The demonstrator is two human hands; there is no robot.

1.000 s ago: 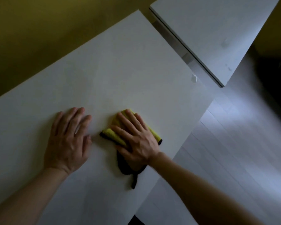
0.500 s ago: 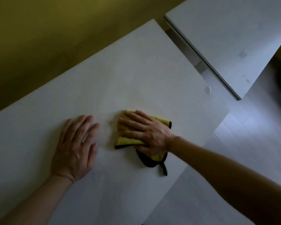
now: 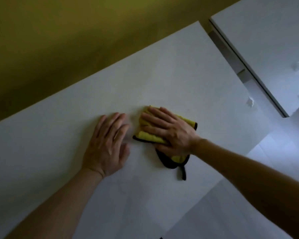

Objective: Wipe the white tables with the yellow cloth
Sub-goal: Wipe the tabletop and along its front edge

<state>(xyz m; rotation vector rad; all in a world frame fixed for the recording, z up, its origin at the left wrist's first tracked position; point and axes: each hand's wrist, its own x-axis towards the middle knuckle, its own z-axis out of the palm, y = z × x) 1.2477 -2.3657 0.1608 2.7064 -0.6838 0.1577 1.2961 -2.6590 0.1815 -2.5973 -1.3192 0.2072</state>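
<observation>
The right hand [image 3: 171, 133] presses flat, fingers straight, on the cloth [image 3: 148, 136], which lies mid-table [image 3: 179, 80]. The left hand [image 3: 107, 144] rests flat beside it, holding nothing. A 2nd table [image 3: 266, 40] stands beyond.

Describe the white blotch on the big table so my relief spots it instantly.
On the large white table, follow the right edge beside the gap to the second table. The blotch sits there, up and right of the yellow cloth; unlike the second table's fainter marks, it is bright and ragged.
</observation>
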